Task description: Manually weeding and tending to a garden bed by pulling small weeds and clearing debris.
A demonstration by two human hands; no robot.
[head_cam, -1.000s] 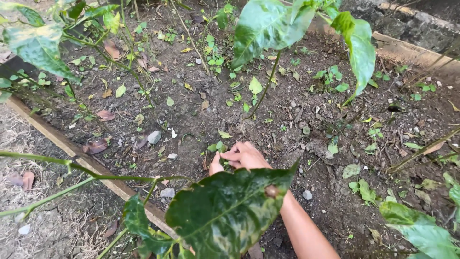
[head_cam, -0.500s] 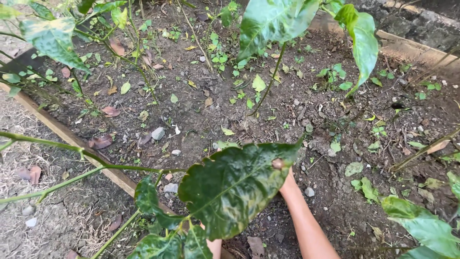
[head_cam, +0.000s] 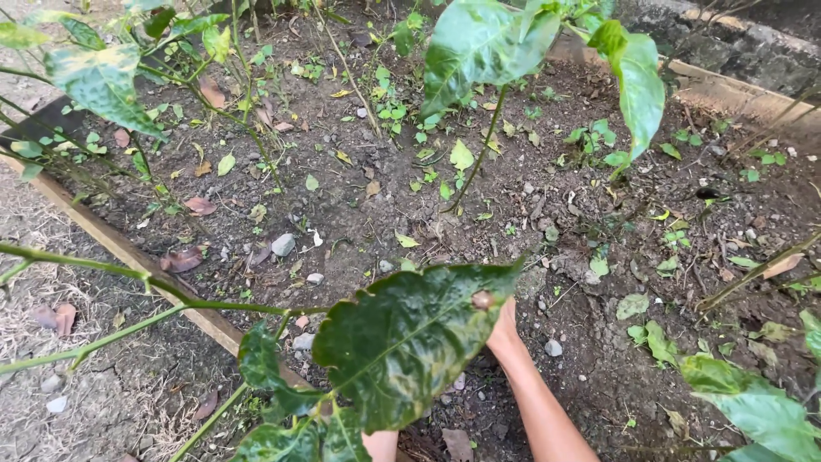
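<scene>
My right hand (head_cam: 505, 329) reaches down to the dark soil (head_cam: 479, 197) of a garden bed. Only its wrist side and a fingertip at the leaf's edge show. A large mottled green leaf (head_cam: 410, 342) covers the fingers, so I cannot tell whether they hold anything. A small patch of skin, likely my left hand (head_cam: 380, 445), shows at the bottom edge under the same leaf, its fingers hidden. Small green weeds (head_cam: 428, 175) and seedlings dot the soil beyond my hands.
A wooden board (head_cam: 128, 252) borders the bed on the left, with dry straw ground outside it. Another board (head_cam: 727, 85) runs along the far right. Thin green stems (head_cam: 128, 274) cross the left foreground. Small stones (head_cam: 283, 245) and dry leaves lie on the soil.
One second ago my right hand lay in plain sight on the soil beside a small weed. The big leaf now covers it, and skin has appeared at the bottom edge.
</scene>
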